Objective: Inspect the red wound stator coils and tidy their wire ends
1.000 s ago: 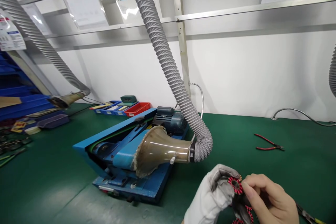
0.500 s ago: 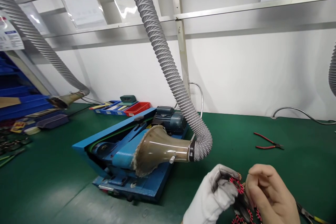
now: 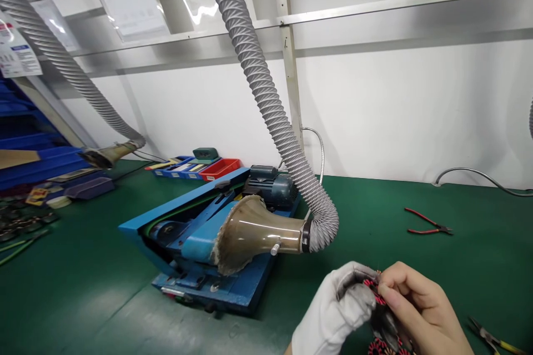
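Observation:
In the head view, my left hand (image 3: 339, 308), in a white glove with grey-stained fingertips, is closed on a small ring coil (image 3: 379, 299) wound with red and copper-coloured wire. My bare right hand (image 3: 422, 308) pinches at the coil's edge with thumb and forefinger. Whatever lies between those two fingertips is too small to make out. Under the hands, at the bottom edge, several similar red-wound coils (image 3: 376, 347) show in part; the right hand hides some of them.
Red-handled pliers (image 3: 431, 229) lie on the green bench (image 3: 370, 211). Pliers with a yellow handle (image 3: 491, 338) lie right of my right hand. A blue belt machine (image 3: 204, 244) stands left, with a brown suction hood (image 3: 250, 233) on a grey hose (image 3: 266, 83). Small parts bins (image 3: 220, 169) stand behind.
My right hand has moved left, and its fingertips now meet the coil in my left hand. The left hand keeps its hold. The view has shifted slightly.

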`<action>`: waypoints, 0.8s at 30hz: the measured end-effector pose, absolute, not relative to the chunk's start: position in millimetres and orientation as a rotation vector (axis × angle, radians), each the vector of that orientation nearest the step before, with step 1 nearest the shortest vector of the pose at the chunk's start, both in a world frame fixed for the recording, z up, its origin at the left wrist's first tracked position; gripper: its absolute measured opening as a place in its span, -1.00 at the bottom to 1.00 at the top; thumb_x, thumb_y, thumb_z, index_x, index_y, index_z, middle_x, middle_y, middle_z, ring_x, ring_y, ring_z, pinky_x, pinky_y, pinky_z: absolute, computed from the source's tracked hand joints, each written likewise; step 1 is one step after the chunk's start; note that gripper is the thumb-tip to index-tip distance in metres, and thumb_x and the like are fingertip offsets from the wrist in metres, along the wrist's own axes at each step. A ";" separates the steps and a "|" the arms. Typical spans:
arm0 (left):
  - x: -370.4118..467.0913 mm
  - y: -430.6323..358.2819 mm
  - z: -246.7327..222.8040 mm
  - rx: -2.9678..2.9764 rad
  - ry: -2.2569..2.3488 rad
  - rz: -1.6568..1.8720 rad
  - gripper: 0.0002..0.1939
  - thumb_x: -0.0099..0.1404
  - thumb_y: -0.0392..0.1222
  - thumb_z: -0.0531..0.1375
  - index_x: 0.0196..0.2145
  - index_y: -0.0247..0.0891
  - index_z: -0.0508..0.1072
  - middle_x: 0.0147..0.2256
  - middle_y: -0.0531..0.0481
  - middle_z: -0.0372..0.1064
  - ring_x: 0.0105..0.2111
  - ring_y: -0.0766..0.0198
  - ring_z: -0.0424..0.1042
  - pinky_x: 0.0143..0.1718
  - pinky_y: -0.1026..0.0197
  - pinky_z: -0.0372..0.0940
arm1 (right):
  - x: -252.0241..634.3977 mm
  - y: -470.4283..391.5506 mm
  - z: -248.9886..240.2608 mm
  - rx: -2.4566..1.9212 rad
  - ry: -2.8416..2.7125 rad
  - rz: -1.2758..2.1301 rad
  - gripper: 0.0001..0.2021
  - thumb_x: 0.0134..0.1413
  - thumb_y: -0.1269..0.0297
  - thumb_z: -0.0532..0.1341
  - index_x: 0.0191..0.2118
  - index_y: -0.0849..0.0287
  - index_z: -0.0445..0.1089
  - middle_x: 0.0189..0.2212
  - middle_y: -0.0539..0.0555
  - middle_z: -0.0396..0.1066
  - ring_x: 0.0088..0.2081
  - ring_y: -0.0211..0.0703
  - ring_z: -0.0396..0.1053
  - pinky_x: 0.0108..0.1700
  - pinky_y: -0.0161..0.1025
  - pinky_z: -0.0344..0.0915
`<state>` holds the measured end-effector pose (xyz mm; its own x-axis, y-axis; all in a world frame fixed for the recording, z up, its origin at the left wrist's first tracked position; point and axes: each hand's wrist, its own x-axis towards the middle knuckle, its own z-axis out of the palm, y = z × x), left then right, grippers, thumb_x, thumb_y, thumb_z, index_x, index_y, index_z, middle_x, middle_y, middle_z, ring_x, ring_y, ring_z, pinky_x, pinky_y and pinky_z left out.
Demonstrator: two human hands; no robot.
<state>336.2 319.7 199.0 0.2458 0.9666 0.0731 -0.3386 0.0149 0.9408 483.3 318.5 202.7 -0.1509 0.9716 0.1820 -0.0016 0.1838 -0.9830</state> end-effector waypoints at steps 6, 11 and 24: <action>335.7 323.3 202.2 1.133 0.840 1.172 -0.45 -0.03 0.28 0.37 -0.40 -0.32 0.51 -0.45 -0.01 0.34 -0.41 0.28 0.27 -0.32 0.25 0.22 | 490.4 317.9 199.9 -1.028 -1.662 0.997 -0.75 0.21 0.04 0.18 -0.35 0.05 0.49 -0.49 -0.02 0.40 -0.40 -0.15 0.32 -0.30 -0.30 0.18; 332.7 323.1 207.7 1.145 0.860 1.118 -0.43 -0.03 0.31 0.35 -0.42 -0.33 0.49 -0.50 0.03 0.29 -0.46 0.31 0.24 -0.39 0.26 0.20 | 478.8 312.6 208.6 -1.022 -1.429 1.161 -0.60 0.17 -0.08 0.19 -0.52 0.12 0.36 -0.59 -0.08 0.18 -0.51 -0.23 0.09 -0.42 -0.28 0.01; 336.8 316.2 200.7 1.008 0.779 1.196 -0.54 0.04 0.20 0.37 -0.41 -0.30 0.47 -0.49 0.08 0.24 -0.46 0.34 0.19 -0.39 0.27 0.14 | 474.5 312.2 202.9 -1.063 -1.402 1.156 -0.59 0.19 -0.10 0.17 -0.50 0.11 0.34 -0.58 -0.09 0.11 -0.50 -0.20 0.00 -0.40 -0.24 -0.05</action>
